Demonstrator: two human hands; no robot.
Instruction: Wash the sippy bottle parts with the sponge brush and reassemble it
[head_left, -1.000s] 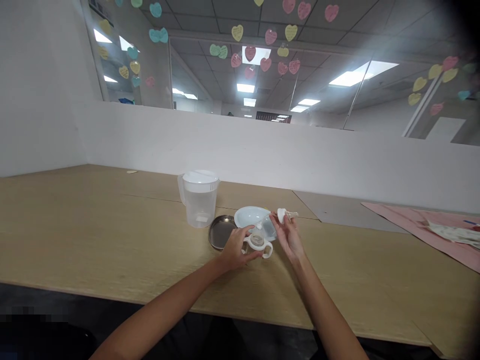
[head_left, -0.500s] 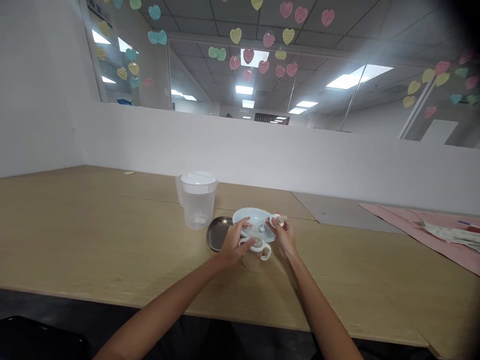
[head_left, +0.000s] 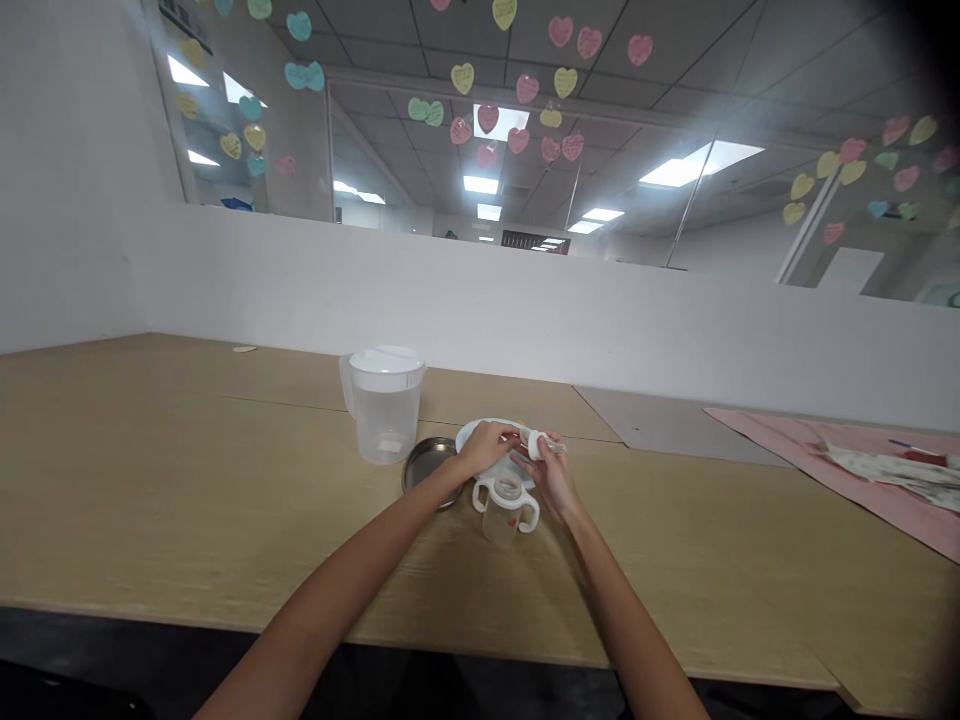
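My right hand (head_left: 556, 478) grips a white bottle cap (head_left: 536, 445) with a clear teat, tilted on its side above the plate. My left hand (head_left: 489, 446) reaches over to the cap's inner side with its fingers drawn together; what they pinch there is hidden. Below both hands a clear baby bottle (head_left: 501, 522) stands upright and uncapped on the table, fitted with two white side handles. Behind it is a pale oval plate (head_left: 469, 431), partly covered by my hands.
A round metal dish (head_left: 421, 468) lies left of the bottle, partly behind my left arm. A lidded clear pitcher (head_left: 387, 420) stands behind it. On the right, a pink cloth (head_left: 780, 440) carries a whitish cloth (head_left: 892, 472). A white wall backs the wooden table (head_left: 247, 480).
My left hand has let go of the bottle and moved up to the cap in my right hand. The cap has turned more onto its side. The thin tube hanging from it is now hidden.
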